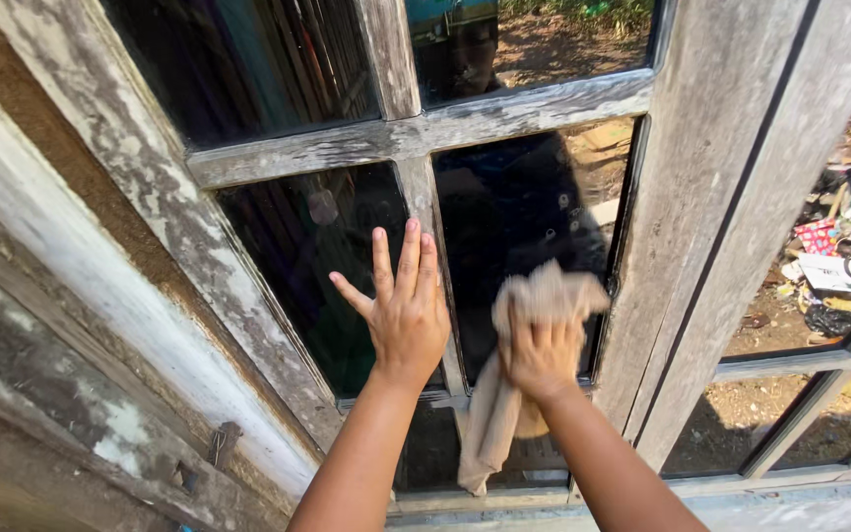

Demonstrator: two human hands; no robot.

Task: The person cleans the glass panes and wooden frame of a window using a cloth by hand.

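Right hand (542,357) clamped on a beige cloth (534,325), pressing it flat to the lower right pane (534,207) of a weathered wooden window frame (416,133) — tail of cloth hanging below the wrist. Left hand (406,317) spread open, fingers apart, braced on the centre mullion and lower left pane (317,256). Wiping seemingly midway: glass dark and reflective, yet specks showing above the cloth; upper panes untouched by either hand. Litter (839,256) beyond, right.
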